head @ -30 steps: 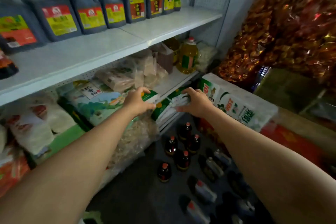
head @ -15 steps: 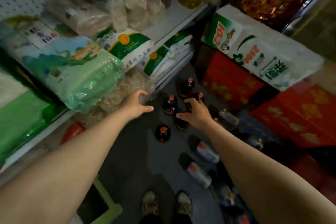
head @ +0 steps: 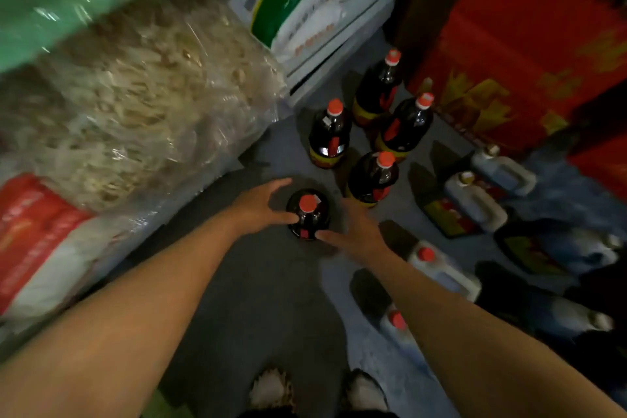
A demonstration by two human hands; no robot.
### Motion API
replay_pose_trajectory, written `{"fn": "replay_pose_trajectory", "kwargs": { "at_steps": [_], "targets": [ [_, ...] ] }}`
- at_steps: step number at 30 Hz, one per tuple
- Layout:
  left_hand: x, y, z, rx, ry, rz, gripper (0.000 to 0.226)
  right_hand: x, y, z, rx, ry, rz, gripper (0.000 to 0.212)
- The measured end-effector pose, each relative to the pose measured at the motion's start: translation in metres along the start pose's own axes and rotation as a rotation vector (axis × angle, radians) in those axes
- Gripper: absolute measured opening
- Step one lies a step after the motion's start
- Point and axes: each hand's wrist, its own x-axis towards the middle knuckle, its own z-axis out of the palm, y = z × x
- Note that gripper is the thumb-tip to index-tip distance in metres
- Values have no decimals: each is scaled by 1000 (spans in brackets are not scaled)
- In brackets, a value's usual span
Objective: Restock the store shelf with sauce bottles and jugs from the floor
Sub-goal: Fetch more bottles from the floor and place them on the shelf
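Several dark sauce bottles with red caps stand on the grey floor. The nearest bottle sits between my hands. My left hand is at its left side, fingers spread and thumb against the bottle. My right hand is at its right side, thumb touching the bottle's lower edge and fingers relaxed. Neither hand is wrapped round it. Behind stand three others in view. Pale jugs lie on the floor to the right.
A big clear bag of dried noodles bulges out from the low shelf on the left. The white shelf edge carries green-and-white sacks. Red cartons stand at the back right. My feet are below.
I have bent down from the shelf to the floor. Both hands dropped from the sacks on the shelf and now flank the nearest bottle.
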Motion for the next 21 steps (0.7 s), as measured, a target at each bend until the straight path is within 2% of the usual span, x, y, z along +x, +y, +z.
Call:
{"fn": "replay_pose_trajectory", "kwargs": {
  "at_steps": [2,6,9,13,15,18,21],
  "targets": [
    [33,-23,17,18,-67,54,103,23,29,24,44,14,-52,98],
    [89,-44,38,-42,-140,190,93,67,71,66,101,49,-134,117],
    [110,-48,39,-110,-177,224,85,95,90,87,138,93,-187,128],
    [119,-54,45,-207,-103,264,56,108,106,105,204,144,-253,130],
    [119,-54,50,-281,-58,275,50,109,111,115,241,185,-268,127],
    [126,-53,53,-427,47,286,47,115,112,125,285,228,-274,132],
    [136,-50,52,-548,102,255,59,124,116,126,274,236,-267,127]
  ]
}}
